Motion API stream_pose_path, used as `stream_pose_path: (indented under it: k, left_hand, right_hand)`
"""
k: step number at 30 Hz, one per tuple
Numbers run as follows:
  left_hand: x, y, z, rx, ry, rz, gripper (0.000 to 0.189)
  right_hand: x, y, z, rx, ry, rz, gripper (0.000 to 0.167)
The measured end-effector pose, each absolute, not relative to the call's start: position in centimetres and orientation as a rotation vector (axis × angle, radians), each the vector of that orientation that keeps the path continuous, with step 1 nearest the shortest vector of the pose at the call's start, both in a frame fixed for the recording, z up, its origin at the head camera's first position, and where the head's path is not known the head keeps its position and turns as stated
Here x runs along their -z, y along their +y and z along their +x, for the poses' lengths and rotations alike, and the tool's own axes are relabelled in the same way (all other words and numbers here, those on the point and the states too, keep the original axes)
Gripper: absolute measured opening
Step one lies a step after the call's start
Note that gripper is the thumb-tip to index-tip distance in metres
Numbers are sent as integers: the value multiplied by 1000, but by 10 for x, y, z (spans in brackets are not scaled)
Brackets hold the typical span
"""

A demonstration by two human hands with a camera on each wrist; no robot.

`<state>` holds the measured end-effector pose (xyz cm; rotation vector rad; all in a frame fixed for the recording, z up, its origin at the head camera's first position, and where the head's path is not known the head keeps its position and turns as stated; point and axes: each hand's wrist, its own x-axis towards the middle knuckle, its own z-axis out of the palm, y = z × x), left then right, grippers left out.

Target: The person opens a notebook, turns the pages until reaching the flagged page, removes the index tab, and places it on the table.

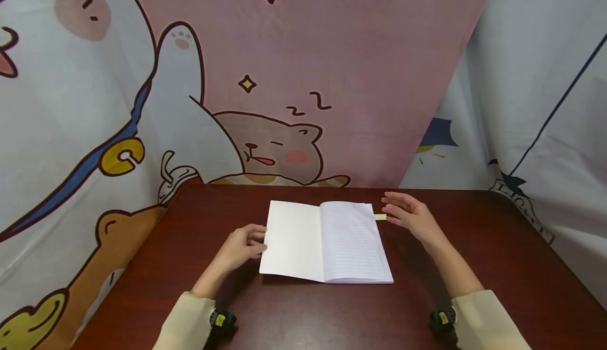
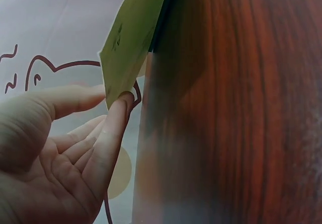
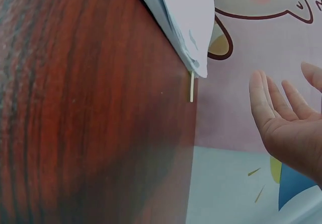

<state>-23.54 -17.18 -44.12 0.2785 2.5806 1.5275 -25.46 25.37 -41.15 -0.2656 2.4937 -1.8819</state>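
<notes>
From where I stood, the notebook (image 1: 332, 242) was plain off-white on the left side, white with faint ruled lines on the right, and kinda yellowish-green with dark marks outside on the cover (image 2: 128, 48). Little strip (image 1: 380, 216) was pale yellow. Bench (image 1: 308, 318) was dark reddish-brown, streaky grain; sleeves (image 1: 187, 321) cream; backdrop (image 1: 370, 76) pink and white with brown-outlined cartoon animals.
</notes>
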Motion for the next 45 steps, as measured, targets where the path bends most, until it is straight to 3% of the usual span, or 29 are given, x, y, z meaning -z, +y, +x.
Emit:
stream_pose_path:
  k: [15,27,45]
  left_hand:
    - [454,-166,-238,-1522,2601,99,36]
    - [460,-166,-241,-1506,2602,77,35]
    - [466,-169,-247,-1557,2482,75,38]
  right_hand:
    - [426,256,-256,1851,2459,-218,54]
    - [440,254,-260,1791,2421,-143,60]
    - [448,252,-262,1683,2351,-174,56]
